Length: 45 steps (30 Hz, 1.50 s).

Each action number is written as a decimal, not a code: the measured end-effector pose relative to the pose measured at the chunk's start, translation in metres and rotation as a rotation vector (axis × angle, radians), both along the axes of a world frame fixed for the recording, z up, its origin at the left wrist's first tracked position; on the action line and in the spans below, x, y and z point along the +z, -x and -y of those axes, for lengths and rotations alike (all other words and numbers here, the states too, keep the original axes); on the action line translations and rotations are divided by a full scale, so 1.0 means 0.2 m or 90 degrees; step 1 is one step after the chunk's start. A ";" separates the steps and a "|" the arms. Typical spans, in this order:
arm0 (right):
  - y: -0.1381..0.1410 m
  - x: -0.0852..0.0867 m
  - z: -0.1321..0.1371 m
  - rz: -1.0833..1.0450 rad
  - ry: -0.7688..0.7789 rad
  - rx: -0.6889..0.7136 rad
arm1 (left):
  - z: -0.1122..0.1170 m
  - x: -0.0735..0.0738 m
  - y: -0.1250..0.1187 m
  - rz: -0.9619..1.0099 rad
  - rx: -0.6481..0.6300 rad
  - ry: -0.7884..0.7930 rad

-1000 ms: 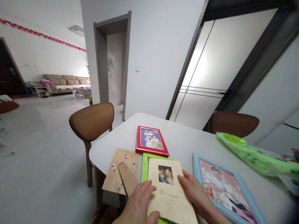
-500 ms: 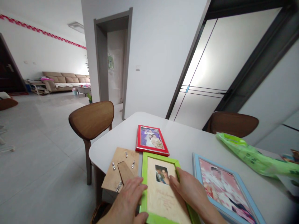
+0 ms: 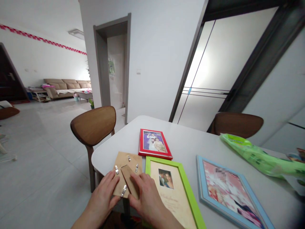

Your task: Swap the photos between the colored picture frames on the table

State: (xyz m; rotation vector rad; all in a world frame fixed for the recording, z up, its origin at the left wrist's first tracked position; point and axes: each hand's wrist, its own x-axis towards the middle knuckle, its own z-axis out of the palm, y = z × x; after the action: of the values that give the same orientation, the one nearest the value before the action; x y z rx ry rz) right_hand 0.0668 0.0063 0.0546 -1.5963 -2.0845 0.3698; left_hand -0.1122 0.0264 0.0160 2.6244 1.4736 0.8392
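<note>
A brown photo frame backing board (image 3: 119,189) with a fold-out stand and several metal clips lies at the table's near left edge. My left hand (image 3: 105,194) grips its left side, fingers on top and thumb at the near edge. On the opposite side my right hand (image 3: 150,198) holds the board, its fingertips beside the stand. Just right of that hand lies a green photo frame (image 3: 184,181), face up with a small couple photo in a cream sheet. My right forearm covers its lower left part.
Beyond the green frame lies a red photo frame (image 3: 167,149). A light blue photo frame (image 3: 202,190) is to the right, with a green plastic bag (image 3: 257,159) behind it. Wooden chairs (image 3: 95,124) stand by the white table (image 3: 186,136).
Both hands have left the green frame and moved left onto the backing board. They now hold it by its two sides. The frames on the table stay in place.
</note>
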 end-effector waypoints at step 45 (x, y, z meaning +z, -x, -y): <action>-0.73 -0.11 0.08 0.122 -0.069 -0.144 | 0.15 0.19 -0.57 -0.102 -0.268 0.332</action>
State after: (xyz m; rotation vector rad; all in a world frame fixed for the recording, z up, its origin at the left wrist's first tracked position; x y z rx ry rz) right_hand 0.2138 -0.0105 0.0320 -1.8382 -1.9917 0.0259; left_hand 0.0011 -0.0043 0.0537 2.4804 0.9300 0.1765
